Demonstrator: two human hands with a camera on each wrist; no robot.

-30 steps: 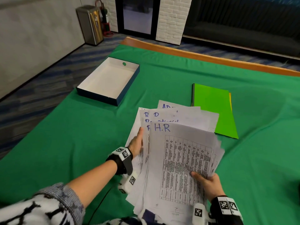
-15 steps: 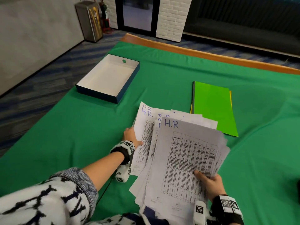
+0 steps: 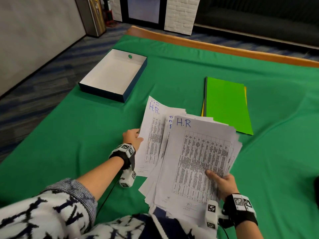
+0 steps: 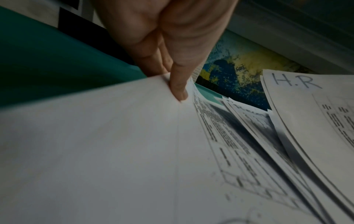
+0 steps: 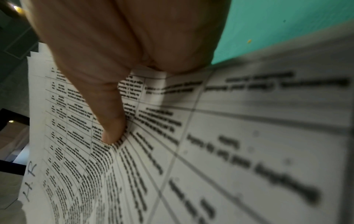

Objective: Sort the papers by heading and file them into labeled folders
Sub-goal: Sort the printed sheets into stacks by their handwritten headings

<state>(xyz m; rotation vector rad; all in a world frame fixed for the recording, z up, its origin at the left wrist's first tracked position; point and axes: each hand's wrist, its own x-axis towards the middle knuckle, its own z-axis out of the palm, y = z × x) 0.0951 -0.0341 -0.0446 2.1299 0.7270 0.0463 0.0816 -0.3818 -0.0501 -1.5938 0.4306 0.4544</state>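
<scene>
My left hand (image 3: 132, 137) pinching one H.R sheet (image 3: 151, 133), right hand (image 3: 222, 182) gripping paper stack (image 3: 198, 157), lower headings hidden, long axes pointing away, folders (image 3: 226, 104) beyond.

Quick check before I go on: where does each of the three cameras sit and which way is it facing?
Head: worn on the head, looking forward and down at the green table; both forearms, left hand and right hand show.
Left wrist: looks along the left hand, which pinches one H.R sheet at its edge.
Right wrist: looks along the right hand, thumb on top of the paper stack.
Shared: the stack's top sheet, headed H.R, appears in all three views.
</scene>
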